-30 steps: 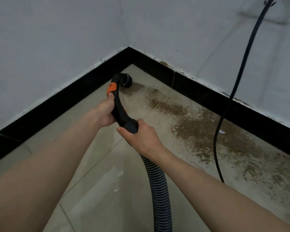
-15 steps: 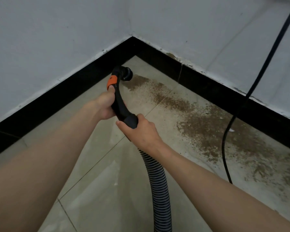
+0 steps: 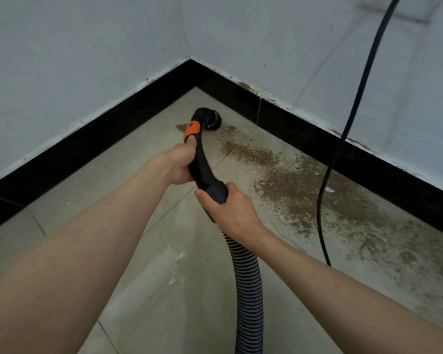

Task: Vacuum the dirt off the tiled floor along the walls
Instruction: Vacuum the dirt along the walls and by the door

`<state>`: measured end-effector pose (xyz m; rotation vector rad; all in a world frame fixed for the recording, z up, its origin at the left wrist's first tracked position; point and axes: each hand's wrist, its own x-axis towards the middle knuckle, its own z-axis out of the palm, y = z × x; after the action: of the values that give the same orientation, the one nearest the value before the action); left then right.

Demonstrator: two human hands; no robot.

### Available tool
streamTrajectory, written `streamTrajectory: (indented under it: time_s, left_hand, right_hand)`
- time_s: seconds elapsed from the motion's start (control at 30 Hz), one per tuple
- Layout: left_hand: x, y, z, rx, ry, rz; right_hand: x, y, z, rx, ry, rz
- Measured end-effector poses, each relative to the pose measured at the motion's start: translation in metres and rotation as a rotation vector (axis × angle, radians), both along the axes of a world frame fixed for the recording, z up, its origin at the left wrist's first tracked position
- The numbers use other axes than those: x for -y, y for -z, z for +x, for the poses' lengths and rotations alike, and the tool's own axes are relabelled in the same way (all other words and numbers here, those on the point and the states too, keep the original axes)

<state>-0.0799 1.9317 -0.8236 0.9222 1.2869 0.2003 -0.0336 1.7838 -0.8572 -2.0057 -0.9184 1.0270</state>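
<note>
Risk: black curved vacuum handle (image 3: 202, 172) gripped in both my left hand (image 3: 180, 163) and right hand (image 3: 229, 208); dangling black power cable (image 3: 325, 190) may snag mid-sweep across brown dirt (image 3: 292, 190).

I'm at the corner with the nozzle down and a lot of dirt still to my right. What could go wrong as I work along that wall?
1. The black cable hangs down the wall and trails across the dirt; sweeping the nozzle rightward could snag or drag it.
2. The small white scrap beside the cable might clog the nozzle.
3. The ribbed hose curves back below the right hand; reaching further may pull it taut and tug the handle that the left hand steers.
</note>
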Motion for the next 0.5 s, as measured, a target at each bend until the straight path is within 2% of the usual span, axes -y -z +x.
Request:
streamTrajectory:
  time_s: [0.5]
  left_hand:
    - [0.063,-0.001,0.026,0.016,0.047,-0.017]
  right_hand:
    - [0.061,-0.003,0.015,0.032,0.063,-0.039]
